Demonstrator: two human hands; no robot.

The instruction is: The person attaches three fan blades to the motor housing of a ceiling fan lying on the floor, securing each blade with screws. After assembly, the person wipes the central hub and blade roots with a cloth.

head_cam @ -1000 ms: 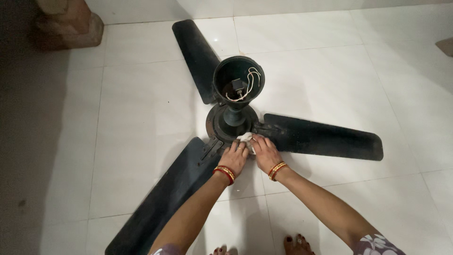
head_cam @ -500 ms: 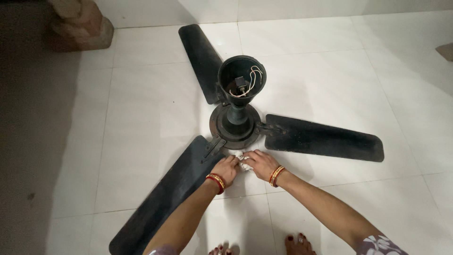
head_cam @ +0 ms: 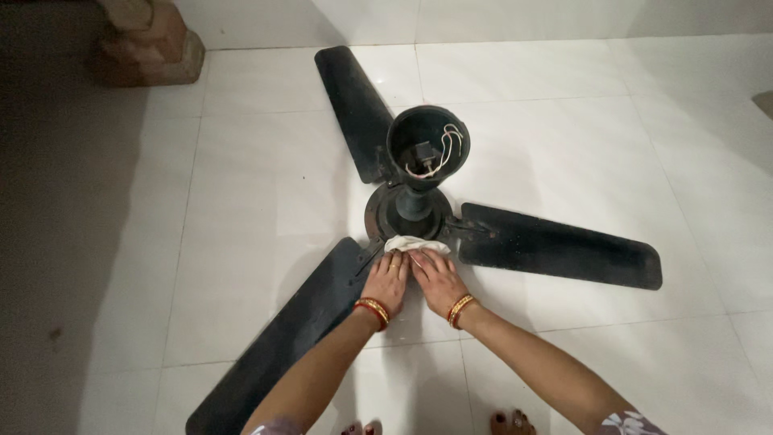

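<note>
Your left hand (head_cam: pixel 387 281) and right hand (head_cam: pixel 436 279) lie side by side, palms down and fingers together, both pressing on a small white cloth (head_cam: pixel 415 243); neither hand pinches it, the fingertips simply rest flat on its near edge; the cloth sits just beyond your fingertips, bunched against the round motor housing (head_cam: pixel 407 211) of a dark ceiling fan (head_cam: pixel 419 201) that lies on the white tiled floor (head_cam: pixel 258 201). Above the cloth rises the fan's open cup (head_cam: pixel 427 147), with loose pale wires (head_cam: pixel 444 153) inside it; one blade (head_cam: pixel 290 338) runs under your left forearm, another blade (head_cam: pixel 560 256) stretches away from your right hand, a third blade (head_cam: pixel 354 109) points off beyond the cup. Red and gold bangles (head_cam: pixel 372 310) ring your left wrist, and more bangles (head_cam: pixel 460 310) your right; far beyond your left hand stands a brown block (head_cam: pixel 149 44).
</note>
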